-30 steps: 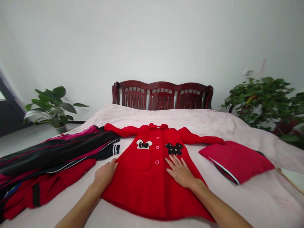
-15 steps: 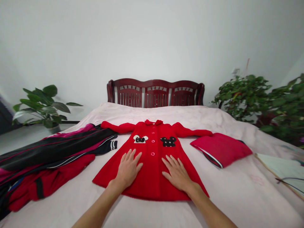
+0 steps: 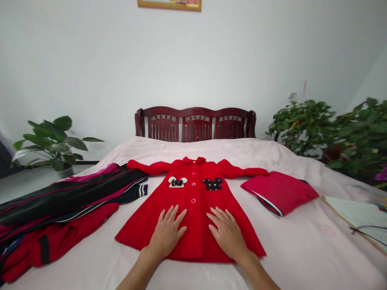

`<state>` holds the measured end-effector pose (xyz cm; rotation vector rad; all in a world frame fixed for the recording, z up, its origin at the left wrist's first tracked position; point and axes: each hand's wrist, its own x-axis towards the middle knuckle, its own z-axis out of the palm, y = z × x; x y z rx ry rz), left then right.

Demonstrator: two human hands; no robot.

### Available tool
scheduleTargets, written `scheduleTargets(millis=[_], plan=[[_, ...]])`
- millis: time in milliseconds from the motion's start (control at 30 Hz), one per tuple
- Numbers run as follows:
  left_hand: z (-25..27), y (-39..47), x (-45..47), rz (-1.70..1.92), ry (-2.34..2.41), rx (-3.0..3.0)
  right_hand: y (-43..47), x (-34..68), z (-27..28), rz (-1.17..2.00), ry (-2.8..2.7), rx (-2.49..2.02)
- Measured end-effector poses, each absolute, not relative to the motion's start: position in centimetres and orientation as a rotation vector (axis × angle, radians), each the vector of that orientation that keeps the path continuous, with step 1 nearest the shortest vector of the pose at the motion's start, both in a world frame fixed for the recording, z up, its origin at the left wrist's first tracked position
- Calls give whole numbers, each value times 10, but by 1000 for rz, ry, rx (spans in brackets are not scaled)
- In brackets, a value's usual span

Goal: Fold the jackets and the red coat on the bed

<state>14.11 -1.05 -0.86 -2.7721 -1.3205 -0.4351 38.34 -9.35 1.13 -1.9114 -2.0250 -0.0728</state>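
Observation:
A red coat [image 3: 193, 237] lies spread flat, front up, its sleeves stretched out to both sides. Down its middle runs a row of buttons, with a white bow patch [image 3: 177, 182] and a black dotted mouse-head patch [image 3: 212, 184] on either side. On the lower left part of the coat rests my left hand [image 3: 167, 233], palm down with fingers spread. My right hand [image 3: 227, 233] lies likewise, open, on the lower right part. Neither hand grips the cloth.
Dark and red garments [image 3: 75, 213] lie piled on the left. A folded crimson garment [image 3: 281, 192] touches the right sleeve's end. Beneath everything is a bed with a pale pink sheet [image 3: 302, 249] and wooden headboard [image 3: 196, 125]. Potted plants [image 3: 57, 139] stand at both sides.
Both hands have slid down the coat toward its hem, the left one also a little inward. The head view has tilted up slightly, bringing a gold picture frame into sight.

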Motion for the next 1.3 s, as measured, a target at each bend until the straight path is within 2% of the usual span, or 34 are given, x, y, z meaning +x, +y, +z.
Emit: scheduleTargets(millis=[1300], plan=[[0, -13, 140, -422, -1399, -2826, -95, 386, 13, -49, -2016, -1884]])
